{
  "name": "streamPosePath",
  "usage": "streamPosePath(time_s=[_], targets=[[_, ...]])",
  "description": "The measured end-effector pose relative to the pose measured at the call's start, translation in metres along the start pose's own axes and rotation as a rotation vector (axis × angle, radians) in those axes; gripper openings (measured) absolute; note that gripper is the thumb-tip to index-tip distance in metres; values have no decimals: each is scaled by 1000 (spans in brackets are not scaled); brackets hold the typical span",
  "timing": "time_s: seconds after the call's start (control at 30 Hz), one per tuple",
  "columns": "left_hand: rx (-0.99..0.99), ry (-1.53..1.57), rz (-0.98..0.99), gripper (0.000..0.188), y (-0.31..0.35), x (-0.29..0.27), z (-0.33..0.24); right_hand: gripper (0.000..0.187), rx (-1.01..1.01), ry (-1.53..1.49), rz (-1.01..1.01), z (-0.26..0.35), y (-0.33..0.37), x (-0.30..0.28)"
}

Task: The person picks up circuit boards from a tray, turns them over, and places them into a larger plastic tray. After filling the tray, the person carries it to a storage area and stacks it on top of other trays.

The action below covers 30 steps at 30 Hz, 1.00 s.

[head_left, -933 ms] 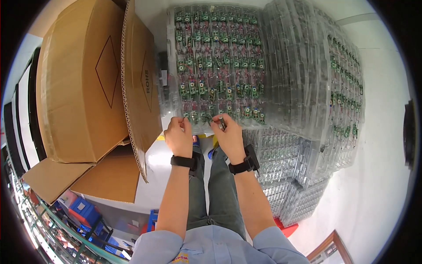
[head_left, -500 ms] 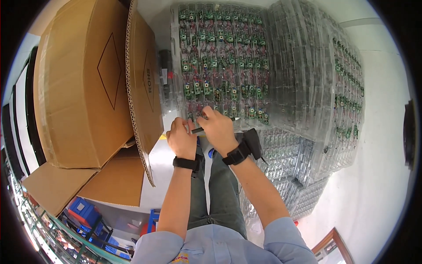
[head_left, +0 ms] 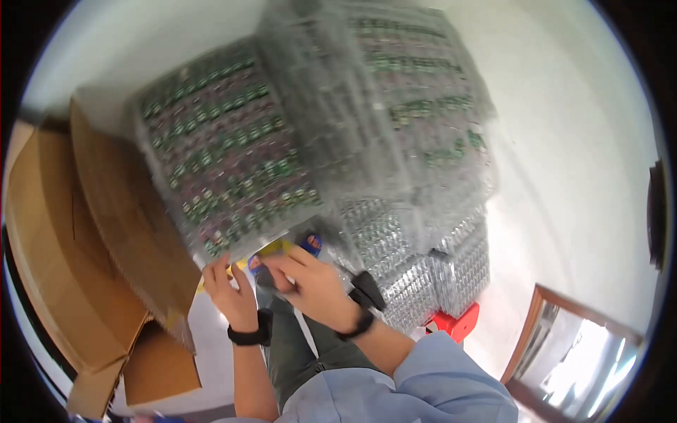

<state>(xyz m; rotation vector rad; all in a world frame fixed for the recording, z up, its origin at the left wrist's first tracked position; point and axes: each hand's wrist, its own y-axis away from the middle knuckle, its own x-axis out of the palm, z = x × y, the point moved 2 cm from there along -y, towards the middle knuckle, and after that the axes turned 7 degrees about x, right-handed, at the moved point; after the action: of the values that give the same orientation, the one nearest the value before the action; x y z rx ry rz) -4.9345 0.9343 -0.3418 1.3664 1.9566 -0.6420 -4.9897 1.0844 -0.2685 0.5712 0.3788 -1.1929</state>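
My left hand (head_left: 231, 295) is at the near left corner of a clear plastic tray (head_left: 282, 229), with its thumb and fingers apart. Rows of small green circuit boards (head_left: 233, 130) with reddish wires fill the tray. Just right of it, my right hand (head_left: 310, 285) is closed, thumb and fingers pressed together above my legs, apart from the tray. Whatever lies in the right fingers is blurred and hidden; the dark pen seen earlier cannot be made out. Both wrists wear black straps (head_left: 252, 329).
An open cardboard box (head_left: 60, 247) stands at the left, its raised flap (head_left: 123, 204) beside the tray. To the right are more stacked clear trays (head_left: 430, 120), with lower stacks (head_left: 402, 282) nearer me. A red stool (head_left: 457, 323) and a wood-framed opening (head_left: 564, 345) are at lower right.
The view has swung right and tilted, blurring the trays. My hands have moved apart. The pen between them earlier no longer shows.
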Motion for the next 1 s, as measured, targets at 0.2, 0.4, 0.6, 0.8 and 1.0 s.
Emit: streamPosePath(time_s=[0.2, 0.4, 0.6, 0.8, 1.0], targets=[[155, 285, 78, 27, -35, -6, -139, 15, 392, 318, -640, -9, 38, -201], [708, 251, 286, 31, -68, 43, -251, 21, 218, 426, -583, -93, -22, -254], [604, 110, 389, 24, -59, 74, -258, 31, 301, 592, -461, -89, -56, -228], [538, 115, 389, 15, -57, 84, -269, 32, 420, 661, -371, -90, -67, -242], [486, 215, 305, 10, -57, 68, -268, 28, 371, 627, -359, -95, -72, -240]])
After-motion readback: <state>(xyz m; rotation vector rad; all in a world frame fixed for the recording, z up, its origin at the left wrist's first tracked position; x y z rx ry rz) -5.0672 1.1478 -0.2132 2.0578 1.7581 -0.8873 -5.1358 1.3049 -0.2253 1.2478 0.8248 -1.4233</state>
